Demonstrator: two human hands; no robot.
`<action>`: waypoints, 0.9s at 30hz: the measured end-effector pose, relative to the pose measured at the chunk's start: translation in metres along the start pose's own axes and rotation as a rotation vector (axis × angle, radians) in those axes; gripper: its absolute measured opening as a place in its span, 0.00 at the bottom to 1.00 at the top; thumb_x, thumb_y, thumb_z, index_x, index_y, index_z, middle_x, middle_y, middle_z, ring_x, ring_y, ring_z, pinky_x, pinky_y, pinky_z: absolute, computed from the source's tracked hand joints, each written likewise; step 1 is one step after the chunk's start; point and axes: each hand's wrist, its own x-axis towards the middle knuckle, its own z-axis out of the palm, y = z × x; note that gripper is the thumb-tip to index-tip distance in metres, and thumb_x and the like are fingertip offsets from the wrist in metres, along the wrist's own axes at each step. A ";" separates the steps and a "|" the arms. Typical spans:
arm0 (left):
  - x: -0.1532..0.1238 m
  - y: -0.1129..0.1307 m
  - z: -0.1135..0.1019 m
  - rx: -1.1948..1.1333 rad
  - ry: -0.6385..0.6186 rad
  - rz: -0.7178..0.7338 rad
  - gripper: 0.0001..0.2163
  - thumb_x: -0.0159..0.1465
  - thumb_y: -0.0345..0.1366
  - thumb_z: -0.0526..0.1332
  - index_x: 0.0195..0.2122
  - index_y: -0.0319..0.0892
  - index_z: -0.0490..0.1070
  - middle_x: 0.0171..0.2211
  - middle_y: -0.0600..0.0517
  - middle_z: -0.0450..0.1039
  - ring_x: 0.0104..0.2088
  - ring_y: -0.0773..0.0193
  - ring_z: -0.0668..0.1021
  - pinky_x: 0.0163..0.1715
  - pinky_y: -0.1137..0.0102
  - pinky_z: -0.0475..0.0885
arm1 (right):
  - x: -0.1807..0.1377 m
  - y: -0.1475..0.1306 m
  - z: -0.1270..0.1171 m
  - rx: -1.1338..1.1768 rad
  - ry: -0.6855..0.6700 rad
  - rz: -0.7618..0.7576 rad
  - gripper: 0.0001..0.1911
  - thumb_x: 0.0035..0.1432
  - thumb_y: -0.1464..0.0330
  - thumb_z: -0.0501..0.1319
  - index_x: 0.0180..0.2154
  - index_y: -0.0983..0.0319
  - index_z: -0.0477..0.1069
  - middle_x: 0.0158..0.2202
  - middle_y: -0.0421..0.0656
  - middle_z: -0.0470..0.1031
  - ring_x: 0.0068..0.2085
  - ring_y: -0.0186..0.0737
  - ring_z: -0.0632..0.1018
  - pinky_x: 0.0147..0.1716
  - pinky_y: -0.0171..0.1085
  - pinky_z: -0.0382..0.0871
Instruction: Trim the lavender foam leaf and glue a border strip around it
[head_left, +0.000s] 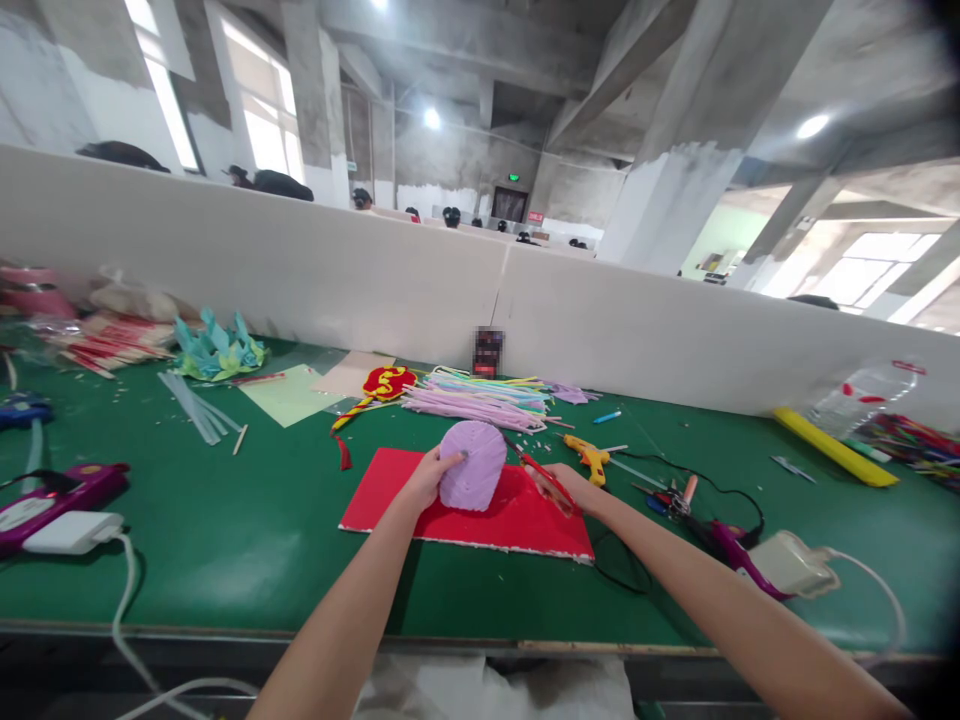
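Purple piece (474,470) pinched in left fingers (451,460); right fingers (545,487) around red scissors (537,466), close beside.

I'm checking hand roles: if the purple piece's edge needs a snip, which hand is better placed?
Probably the right hand: it holds the red scissors, blades towards the purple piece. The left hand grips that piece, so seems better suited to steadying it.

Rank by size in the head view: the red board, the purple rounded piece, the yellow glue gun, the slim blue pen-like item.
Largest to smallest, as they look:
1. red board, partly covered
2. purple rounded piece
3. yellow glue gun
4. slim blue pen-like item
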 end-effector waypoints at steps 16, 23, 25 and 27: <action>-0.001 0.002 0.001 0.014 0.019 -0.012 0.20 0.40 0.36 0.72 0.35 0.38 0.73 0.33 0.46 0.79 0.35 0.54 0.79 0.37 0.65 0.71 | -0.004 -0.003 0.001 -0.014 0.045 0.021 0.16 0.60 0.63 0.57 0.48 0.64 0.66 0.47 0.45 0.70 0.43 0.42 0.74 0.40 0.44 0.71; -0.001 0.002 0.001 0.005 0.005 -0.009 0.20 0.41 0.35 0.72 0.36 0.38 0.73 0.34 0.45 0.79 0.35 0.54 0.79 0.36 0.66 0.72 | -0.007 -0.004 0.002 -0.079 0.082 -0.035 0.16 0.60 0.62 0.57 0.48 0.64 0.66 0.46 0.45 0.70 0.43 0.42 0.74 0.40 0.45 0.71; -0.001 0.001 0.001 0.002 -0.001 -0.008 0.20 0.41 0.35 0.72 0.36 0.38 0.73 0.34 0.45 0.79 0.36 0.54 0.79 0.36 0.66 0.72 | -0.007 -0.004 0.002 -0.106 0.098 -0.053 0.16 0.60 0.62 0.57 0.48 0.64 0.67 0.47 0.44 0.70 0.43 0.43 0.74 0.40 0.45 0.71; -0.001 0.001 0.000 0.000 -0.005 -0.006 0.20 0.41 0.35 0.72 0.36 0.38 0.73 0.35 0.44 0.79 0.36 0.53 0.79 0.37 0.65 0.72 | -0.005 -0.004 0.001 -0.141 0.123 -0.081 0.17 0.60 0.62 0.57 0.47 0.64 0.67 0.47 0.44 0.70 0.43 0.44 0.74 0.41 0.45 0.71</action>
